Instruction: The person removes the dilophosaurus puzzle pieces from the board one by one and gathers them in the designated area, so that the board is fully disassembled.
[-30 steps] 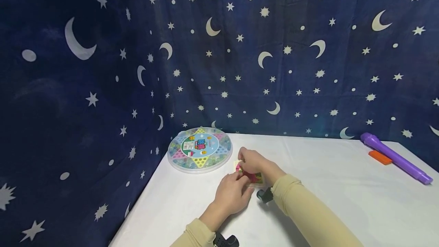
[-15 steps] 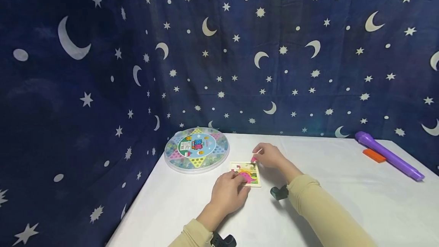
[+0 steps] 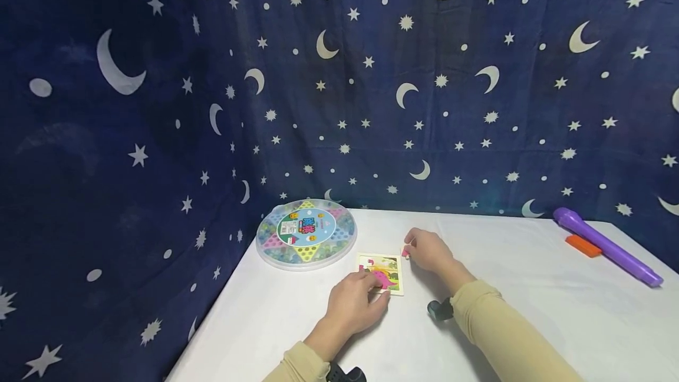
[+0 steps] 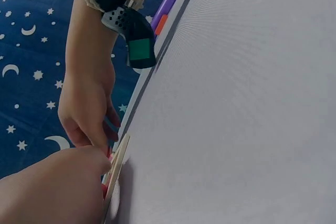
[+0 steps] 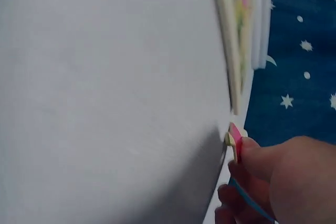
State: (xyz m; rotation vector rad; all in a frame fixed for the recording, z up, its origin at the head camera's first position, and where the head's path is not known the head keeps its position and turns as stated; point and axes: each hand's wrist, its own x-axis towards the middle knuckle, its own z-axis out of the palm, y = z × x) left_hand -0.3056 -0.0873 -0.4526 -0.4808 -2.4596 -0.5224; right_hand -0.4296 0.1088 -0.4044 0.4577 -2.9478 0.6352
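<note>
A small square jigsaw puzzle [image 3: 393,263] with a pink dinosaur picture and pale wooden frame lies on the white table. My left hand [image 3: 351,305] holds its near left part, thumb at the front edge and fingers over the picture. Just off the puzzle's far right corner, my right hand [image 3: 431,253] pinches a small puzzle piece [image 5: 235,139], pink on its face with pale wood edges, between thumb and fingers. In the left wrist view the frame [image 4: 119,165] shows edge-on, partly behind the left hand.
Behind and left of the puzzle sits a round Chinese checkers set [image 3: 306,234] under a clear cover. Far right lie a purple stick with a microphone-like head [image 3: 610,249] and an orange block [image 3: 583,246]. A dark starry curtain [image 3: 371,99] hangs behind the table.
My right hand has moved off the puzzle to the right, carrying the pink piece, which uncovers the picture. My left hand stays at the puzzle's near left.
</note>
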